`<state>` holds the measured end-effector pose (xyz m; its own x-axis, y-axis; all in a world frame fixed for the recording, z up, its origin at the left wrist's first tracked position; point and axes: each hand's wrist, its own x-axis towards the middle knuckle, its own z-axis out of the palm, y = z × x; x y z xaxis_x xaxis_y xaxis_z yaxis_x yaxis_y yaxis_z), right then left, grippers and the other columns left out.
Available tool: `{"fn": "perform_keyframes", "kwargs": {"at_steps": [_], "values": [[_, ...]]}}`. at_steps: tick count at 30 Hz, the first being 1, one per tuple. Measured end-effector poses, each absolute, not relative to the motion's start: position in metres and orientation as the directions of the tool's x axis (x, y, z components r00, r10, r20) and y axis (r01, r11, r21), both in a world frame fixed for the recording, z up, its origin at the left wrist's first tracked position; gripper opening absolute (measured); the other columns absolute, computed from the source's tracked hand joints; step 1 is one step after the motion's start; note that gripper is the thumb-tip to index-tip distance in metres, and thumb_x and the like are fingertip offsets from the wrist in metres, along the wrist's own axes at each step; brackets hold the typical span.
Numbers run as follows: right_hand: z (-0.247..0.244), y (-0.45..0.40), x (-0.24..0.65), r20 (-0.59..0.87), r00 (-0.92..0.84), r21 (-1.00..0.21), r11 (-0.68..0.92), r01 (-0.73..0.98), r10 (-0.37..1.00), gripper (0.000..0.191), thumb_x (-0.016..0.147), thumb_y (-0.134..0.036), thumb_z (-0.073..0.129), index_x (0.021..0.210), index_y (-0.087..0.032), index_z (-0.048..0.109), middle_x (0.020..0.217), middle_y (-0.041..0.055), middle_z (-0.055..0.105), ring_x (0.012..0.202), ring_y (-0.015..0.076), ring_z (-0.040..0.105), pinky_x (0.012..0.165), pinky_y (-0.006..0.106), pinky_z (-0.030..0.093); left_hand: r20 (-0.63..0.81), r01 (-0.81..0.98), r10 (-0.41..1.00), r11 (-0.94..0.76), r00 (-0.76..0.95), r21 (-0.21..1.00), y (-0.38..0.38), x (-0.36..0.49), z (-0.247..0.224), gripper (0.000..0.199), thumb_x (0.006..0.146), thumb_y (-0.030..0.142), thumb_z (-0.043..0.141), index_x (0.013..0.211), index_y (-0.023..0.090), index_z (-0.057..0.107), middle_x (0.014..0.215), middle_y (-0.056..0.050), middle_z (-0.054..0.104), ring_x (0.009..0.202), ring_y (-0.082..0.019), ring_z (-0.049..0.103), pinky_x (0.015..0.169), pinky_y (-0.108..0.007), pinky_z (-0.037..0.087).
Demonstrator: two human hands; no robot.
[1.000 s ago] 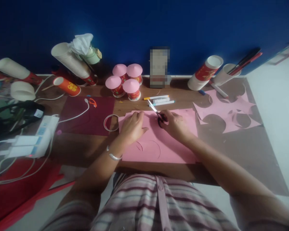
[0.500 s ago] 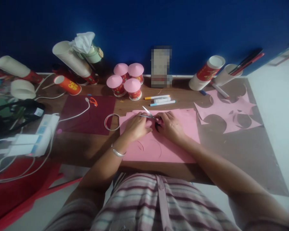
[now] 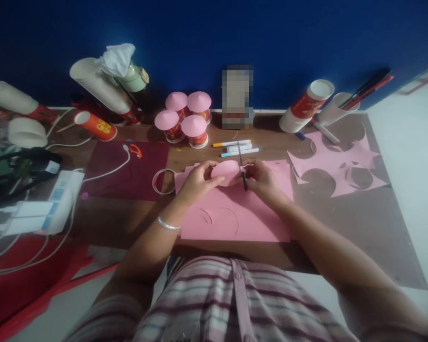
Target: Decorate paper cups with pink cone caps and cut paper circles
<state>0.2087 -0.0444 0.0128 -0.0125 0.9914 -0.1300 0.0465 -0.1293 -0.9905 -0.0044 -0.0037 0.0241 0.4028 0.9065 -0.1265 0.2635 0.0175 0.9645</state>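
Observation:
Between thumb and fingers, my left hand grips a round pink paper disc by its left edge. My right hand is closed around a pair of scissors, black-handled, with the blades pointing away from me beside the disc's right edge. Whether the blades are touching the disc I cannot tell. Both hands are above a stack of pink paper sheets, on which thin curved paper trimmings lie.
Behind the sheets lie several markers. Red cups with pink cone tops stand further back. A roll of tape is at left, near a white power strip. Pink paper with round cutouts lies at right.
The scissors have swung from pointing left to pointing away from me. The pink disc, mostly hidden by my hands before, now shows between them. My hands have moved slightly apart.

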Motion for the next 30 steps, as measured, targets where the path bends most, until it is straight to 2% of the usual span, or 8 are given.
{"fn": "perform_keyframes", "kwargs": {"at_steps": [3, 8, 11, 15, 21, 24, 30], "values": [[0.019, -0.044, 0.211, -0.208, -0.059, -0.975, -0.212, -0.071, 0.976, 0.044, 0.068, -0.032, 0.083, 0.101, -0.025, 0.054, 0.075, -0.0036, 0.066, 0.068, 0.0151, 0.065, 0.065, 0.029, 0.052, -0.161, 0.166, 0.876, 0.094, 0.454, 0.982, 0.000, -0.006, 0.025, 0.025, 0.083, 0.034, 0.075, 0.101, 0.016, 0.072, 0.093, -0.006, 0.075, 0.085, -0.019, 0.068, 0.072, -0.028, 0.055], [0.020, -0.043, 0.211, -0.223, -0.102, -0.958, -0.237, -0.161, 0.970, 0.049, 0.066, -0.033, 0.088, 0.100, -0.023, 0.055, 0.074, -0.0041, 0.066, 0.068, 0.0152, 0.067, 0.063, 0.028, 0.050, -0.159, 0.230, 0.891, 0.064, 0.424, 0.971, 0.001, -0.002, 0.031, 0.021, 0.082, 0.034, 0.076, 0.091, 0.015, 0.073, 0.077, -0.002, 0.069, 0.068, -0.013, 0.059, 0.059, -0.023, 0.046], [0.020, -0.044, 0.211, -0.225, -0.063, -0.954, -0.233, -0.190, 0.972, 0.050, 0.064, -0.034, 0.090, 0.100, -0.023, 0.057, 0.076, -0.0030, 0.068, 0.072, 0.0158, 0.068, 0.065, 0.028, 0.052, -0.204, 0.195, 0.904, 0.139, 0.374, 0.971, 0.000, -0.001, 0.033, 0.025, 0.080, 0.037, 0.077, 0.089, 0.015, 0.072, 0.073, -0.001, 0.066, 0.064, -0.012, 0.056, 0.055, -0.022, 0.044], [0.024, -0.052, 0.217, -0.233, 0.023, -0.968, -0.230, -0.100, 0.972, 0.046, 0.068, -0.040, 0.089, 0.102, -0.022, 0.064, 0.078, -0.0016, 0.066, 0.070, 0.0140, 0.062, 0.060, 0.026, 0.048, -0.275, 0.083, 0.913, 0.262, 0.303, 0.961, 0.000, -0.004, 0.036, 0.033, 0.077, 0.044, 0.080, 0.093, 0.016, 0.071, 0.077, -0.001, 0.067, 0.062, -0.011, 0.057, 0.053, -0.021, 0.044], [0.022, -0.075, 0.236, -0.238, -0.017, -0.971, -0.238, 0.012, 0.971, 0.044, 0.072, -0.044, 0.087, 0.106, -0.022, 0.070, 0.088, 0.0028, 0.070, 0.081, 0.0166, 0.065, 0.069, 0.028, 0.053, -0.222, -0.039, 0.953, 0.235, 0.204, 0.971, 0.003, -0.001, 0.046, 0.030, 0.073, 0.043, 0.083, 0.081, 0.016, 0.071, 0.068, 0.002, 0.062, 0.056, -0.008, 0.051, 0.051, -0.019, 0.042], [0.018, -0.080, 0.240, -0.240, -0.059, -0.969, -0.236, 0.073, 0.969, 0.045, 0.074, -0.046, 0.085, 0.109, -0.021, 0.071, 0.089, 0.0038, 0.072, 0.079, 0.0175, 0.067, 0.071, 0.030, 0.054, -0.197, -0.063, 0.960, 0.213, 0.199, 0.975, 0.005, 0.003, 0.048, 0.029, 0.074, 0.042, 0.083, 0.079, 0.016, 0.069, 0.067, 0.002, 0.060, 0.056, -0.007, 0.049, 0.052, -0.019, 0.041], [0.018, -0.083, 0.239, -0.124, -0.148, -0.958, -0.079, 0.276, 0.981, 0.042, 0.080, -0.045, 0.080, 0.112, -0.020, 0.072, 0.088, 0.0054, 0.075, 0.076, 0.0195, 0.068, 0.074, 0.034, 0.057, -0.174, -0.040, 0.958, 0.187, 0.227, 0.981, 0.005, 0.003, 0.039, 0.029, 0.078, 0.043, 0.081, 0.083, 0.017, 0.070, 0.068, 0.002, 0.060, 0.057, -0.007, 0.050, 0.053, -0.019, 0.041]]}}
